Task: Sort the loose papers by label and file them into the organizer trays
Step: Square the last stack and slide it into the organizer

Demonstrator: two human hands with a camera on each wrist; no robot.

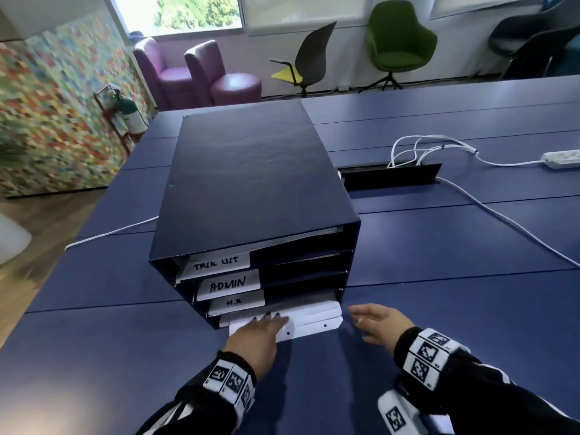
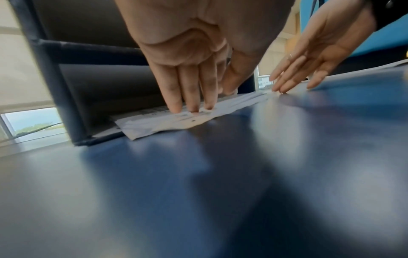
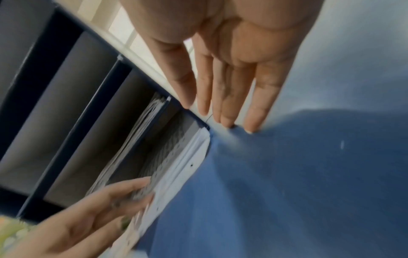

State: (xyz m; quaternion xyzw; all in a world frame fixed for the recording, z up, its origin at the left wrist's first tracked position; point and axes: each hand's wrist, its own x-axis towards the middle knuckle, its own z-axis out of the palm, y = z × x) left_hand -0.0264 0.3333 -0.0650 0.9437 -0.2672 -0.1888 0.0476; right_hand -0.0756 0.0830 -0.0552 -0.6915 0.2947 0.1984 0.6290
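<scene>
A wide blue table carries a tall dark navy box-shaped organizer whose stacked trays bear white handwritten labels reading TASK LIST, ADMIN and H.R. From the bottom tray juts a thin stack of white punched papers, part inside, part lying on the tabletop. The left hand lies flat on the stack with straight fingers pressing it down; the right hand is open too, fingertips on the table just beside the stack's right corner, holding nothing. The sheets look light, limp and slippery, likely to fan or buckle, so they are best pushed flat from the protruding edge with both sides squared. White cables and a white power strip lie well apart; nothing blocks the tray mouth.
</scene>
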